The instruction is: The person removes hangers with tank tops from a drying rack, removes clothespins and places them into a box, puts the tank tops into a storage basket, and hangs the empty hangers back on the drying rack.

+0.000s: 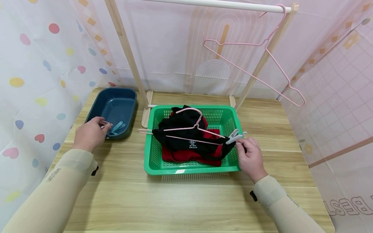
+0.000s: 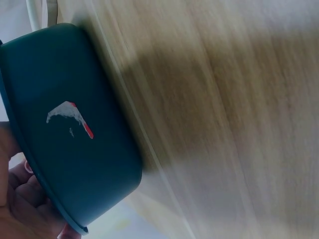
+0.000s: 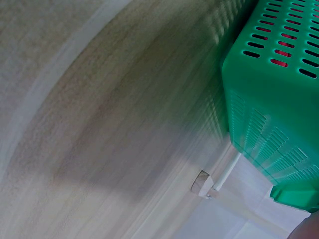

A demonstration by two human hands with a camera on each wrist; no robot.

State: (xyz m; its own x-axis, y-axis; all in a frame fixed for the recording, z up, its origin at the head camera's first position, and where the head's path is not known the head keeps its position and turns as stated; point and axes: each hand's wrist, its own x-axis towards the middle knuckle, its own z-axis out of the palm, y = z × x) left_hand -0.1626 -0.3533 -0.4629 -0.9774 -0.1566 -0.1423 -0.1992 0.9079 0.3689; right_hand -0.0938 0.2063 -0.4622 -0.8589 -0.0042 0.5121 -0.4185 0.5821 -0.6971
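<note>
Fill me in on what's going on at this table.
A person's left hand holds a pink clothespin at the blue tub, where blue clothespins lie. The right hand appears to pinch the end of a black garment, beside a pale clip. That garment is on a pink hanger over the green basket, with red cloth beneath. A second hanger hangs from the rod.

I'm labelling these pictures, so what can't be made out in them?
Head: white print on the black cloth, too small to read.
Head: part of the red cloth, hidden under the black cloth.
Left wrist: blue clothespins, hidden behind the basin.
Right wrist: most of the right hand, cut off at the bottom right corner.
</note>
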